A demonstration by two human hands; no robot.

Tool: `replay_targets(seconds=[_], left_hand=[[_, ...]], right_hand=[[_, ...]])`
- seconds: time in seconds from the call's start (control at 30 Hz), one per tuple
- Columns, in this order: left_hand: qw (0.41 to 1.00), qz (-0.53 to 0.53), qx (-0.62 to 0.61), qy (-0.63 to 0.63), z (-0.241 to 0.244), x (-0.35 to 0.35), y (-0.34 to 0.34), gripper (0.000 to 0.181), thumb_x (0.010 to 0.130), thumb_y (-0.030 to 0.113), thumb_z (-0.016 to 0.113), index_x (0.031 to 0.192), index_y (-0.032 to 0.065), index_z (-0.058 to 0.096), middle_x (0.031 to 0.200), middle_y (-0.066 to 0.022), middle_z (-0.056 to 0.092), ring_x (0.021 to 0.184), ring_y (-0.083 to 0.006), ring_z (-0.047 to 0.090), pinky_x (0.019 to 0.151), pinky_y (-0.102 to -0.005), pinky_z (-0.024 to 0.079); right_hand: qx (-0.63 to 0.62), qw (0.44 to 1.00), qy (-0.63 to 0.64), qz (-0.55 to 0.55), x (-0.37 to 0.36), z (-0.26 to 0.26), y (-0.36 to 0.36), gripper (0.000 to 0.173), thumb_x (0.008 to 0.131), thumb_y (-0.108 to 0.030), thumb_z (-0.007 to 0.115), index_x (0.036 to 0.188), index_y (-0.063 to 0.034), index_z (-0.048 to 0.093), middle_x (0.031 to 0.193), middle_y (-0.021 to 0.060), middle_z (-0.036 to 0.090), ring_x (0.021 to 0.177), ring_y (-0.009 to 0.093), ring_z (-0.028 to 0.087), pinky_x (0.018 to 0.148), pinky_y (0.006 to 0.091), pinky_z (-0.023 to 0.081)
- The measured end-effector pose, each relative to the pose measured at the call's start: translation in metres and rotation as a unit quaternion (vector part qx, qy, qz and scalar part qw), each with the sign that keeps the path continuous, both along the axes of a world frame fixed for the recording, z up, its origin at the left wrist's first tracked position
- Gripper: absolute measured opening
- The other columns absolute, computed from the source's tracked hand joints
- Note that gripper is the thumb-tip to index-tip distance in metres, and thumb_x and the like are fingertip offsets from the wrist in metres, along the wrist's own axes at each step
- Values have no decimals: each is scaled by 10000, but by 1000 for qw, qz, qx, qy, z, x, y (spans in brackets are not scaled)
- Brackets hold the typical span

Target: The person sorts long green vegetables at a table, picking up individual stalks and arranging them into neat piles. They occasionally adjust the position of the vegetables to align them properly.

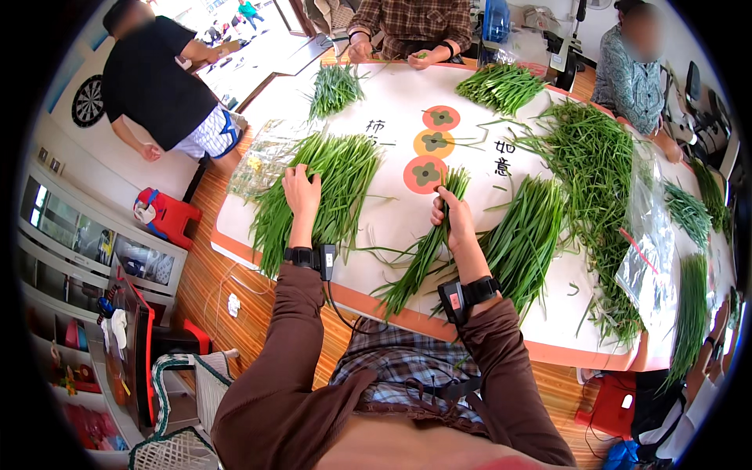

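My left hand (302, 192) rests on a broad pile of long green garlic chives (343, 188) at the left of the table, its fingers bent and a little apart. Upright in my right hand (452, 214) is a smaller bunch of chives (426, 255), gripped near its pale cut ends, with the leaves trailing down toward the table's near edge. Just right of that hand lies another thick bunch of chives (526, 229). Loose leaves are scattered on the white tabletop between the piles.
The white table (376, 294) has an orange rim. A tangled heap of greens (593, 176) and a clear plastic bag (643, 241) lie at the right. More bunches (336, 88) (499, 87) lie along the far side. Other people stand or sit around the table.
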State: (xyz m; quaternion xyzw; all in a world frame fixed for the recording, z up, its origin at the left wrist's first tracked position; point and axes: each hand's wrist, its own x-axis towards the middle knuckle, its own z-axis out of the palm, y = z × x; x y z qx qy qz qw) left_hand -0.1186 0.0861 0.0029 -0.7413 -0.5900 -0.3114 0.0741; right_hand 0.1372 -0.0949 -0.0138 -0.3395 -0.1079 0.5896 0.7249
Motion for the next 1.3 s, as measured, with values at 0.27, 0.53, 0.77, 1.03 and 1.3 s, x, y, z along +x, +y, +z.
replay_targets(seconds=[0.27, 0.53, 0.77, 1.03, 1.3], left_hand=[[994, -69, 65, -55, 25, 9, -17, 320, 704, 159, 655, 988, 22, 594, 820, -116, 582, 801, -305, 508, 756, -412, 411], [990, -75, 123, 13, 46, 7, -31, 249, 786, 173, 545, 955, 2, 607, 907, -154, 557, 857, -319, 473, 777, -423, 390], [914, -284, -196, -211, 92, 31, -58, 277, 900, 187, 380, 975, -13, 556, 597, -51, 508, 457, -208, 466, 518, -349, 435], [391, -387, -582, -599, 55, 112, -91, 315, 940, 218, 391, 1151, -12, 429, 668, 20, 382, 461, -28, 295, 383, -160, 261], [478, -368, -633, -485, 15, 153, -104, 215, 906, 237, 520, 1059, 87, 508, 768, 1, 521, 563, -58, 457, 447, -193, 382]], right_hand=[[-2, 1000, -13, -5, -1, 1, 0, 121, 856, -166, 538, 864, -54, 494, 602, 1, 429, 463, 93, 395, 421, 239, 319], [3, 1000, -11, -3, -1, 2, -1, 127, 848, -166, 549, 837, -58, 483, 602, 2, 427, 460, 98, 395, 421, 242, 322], [-7, 1000, -13, -15, -4, 2, 1, 132, 839, -150, 563, 799, -69, 466, 616, -1, 425, 456, 99, 397, 421, 245, 332], [38, 999, -34, 1, 3, 4, -1, 185, 834, -179, 603, 759, -66, 478, 525, -39, 344, 434, 87, 365, 415, 241, 316], [-16, 999, -7, -38, 24, 7, -6, 201, 831, -172, 605, 934, -6, 558, 648, -10, 437, 459, 66, 351, 402, 224, 274]])
